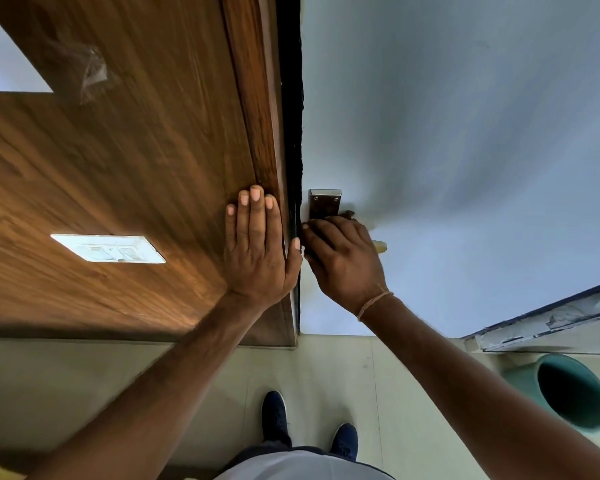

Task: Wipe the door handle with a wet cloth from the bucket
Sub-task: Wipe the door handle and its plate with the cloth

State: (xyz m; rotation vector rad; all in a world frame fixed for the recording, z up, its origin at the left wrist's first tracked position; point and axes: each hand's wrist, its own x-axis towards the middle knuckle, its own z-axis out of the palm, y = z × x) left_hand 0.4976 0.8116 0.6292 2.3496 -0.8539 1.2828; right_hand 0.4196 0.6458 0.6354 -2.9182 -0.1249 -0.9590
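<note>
The door handle's metal plate (324, 203) is screwed to the pale grey door (465, 133). A yellowish tip of the lever (380, 246) pokes out to the right of my right hand (343, 261). That hand is wrapped over the lever with a dark cloth (347, 214) bunched under the fingers. Only a small edge of the cloth shows. My left hand (257, 244) lies flat with fingers spread on the brown wooden panel (136, 150) beside the door edge. The green bucket (568, 393) stands on the floor at the lower right.
A white switch plate (108, 248) is set in the wooden panel to the left. A worn white ledge (551, 323) runs above the bucket. My two dark blue shoes (274, 417) stand on the pale tiled floor (326, 368) below the door.
</note>
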